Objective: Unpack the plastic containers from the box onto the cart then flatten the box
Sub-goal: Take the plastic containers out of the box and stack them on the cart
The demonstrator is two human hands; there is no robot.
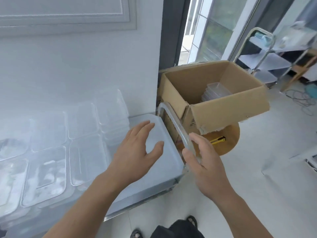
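– Two hands, both empty. Your left hand (137,152) hovers palm down over the bare end of the cart (163,170) with its fingers (145,125) spread and released. Your right hand (205,162) is loose too, thumb on one side of the cart handle (173,121) and fingers on the other, not clenched on it as far as I can see.

– So the step I judge you're on is the reach into the cardboard box (223,110). It sits open on the round wooden stool (229,141), just beside the cart, and it overhangs the seat. Steady a wall with one hand before you pull anything up.

– Then take the nested stack (217,90) by its short sides, from low down. Thin clear plastic slides apart if you pinch only the top one.

– Keep it level and set it on that bare patch under your left hand. It's the only free spot I can make out.

– Counts, then. One box, one stool, one yellow utility knife (217,140) lying on the seat under the box flap.

– One stack in the box, against its far right wall. How many containers are nested in it, I can't tell.

– On the cart I make it about seven groups of clear containers (46,176) in two rows, with the tall stack (113,117) nearest the wall. The left ones are too blurred for a firm count.

– Leave the knife where it is. I expect you'll want it for the tape once the box is empty.
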